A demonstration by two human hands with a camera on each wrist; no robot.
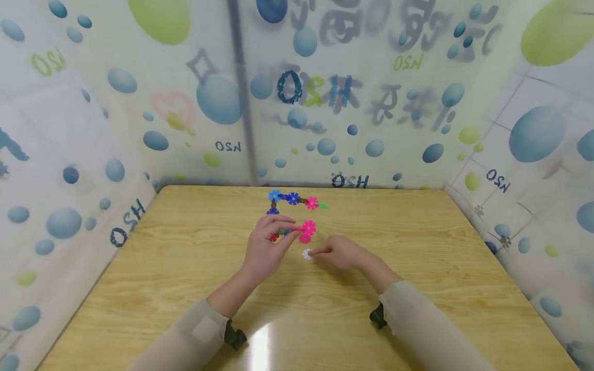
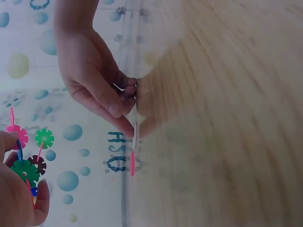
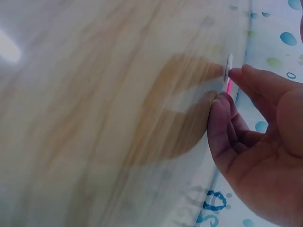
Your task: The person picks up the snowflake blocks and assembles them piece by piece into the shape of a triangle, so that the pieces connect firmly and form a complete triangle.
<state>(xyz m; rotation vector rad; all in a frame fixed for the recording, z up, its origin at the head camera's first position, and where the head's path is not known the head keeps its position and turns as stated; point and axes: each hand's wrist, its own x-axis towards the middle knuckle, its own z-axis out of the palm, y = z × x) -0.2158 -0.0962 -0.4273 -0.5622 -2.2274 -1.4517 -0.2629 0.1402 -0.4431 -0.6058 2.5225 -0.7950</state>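
Observation:
My left hand (image 1: 266, 250) pinches one end of a chain of notched plastic discs, holding it above the table. A bright pink disc (image 1: 309, 228) sticks out by its fingertips. In the left wrist view, a green disc (image 2: 44, 138) and a dark brown disc (image 2: 38, 165) show beside the fingers. On the table, my right hand (image 1: 343, 252) touches the edge of a white disc (image 1: 306, 254) with its extended index finger, the other fingers bent beneath. The white disc lies flat, and a pink disc (image 2: 132, 163) lies just beyond it.
Farther back, the chain bends round with blue discs (image 1: 293, 198), a pink disc (image 1: 312, 203) and a green end piece (image 1: 322, 206). The wooden table (image 1: 185, 278) is shiny, with patterned curtain-like walls (image 1: 176, 139) close behind its far edge and sides.

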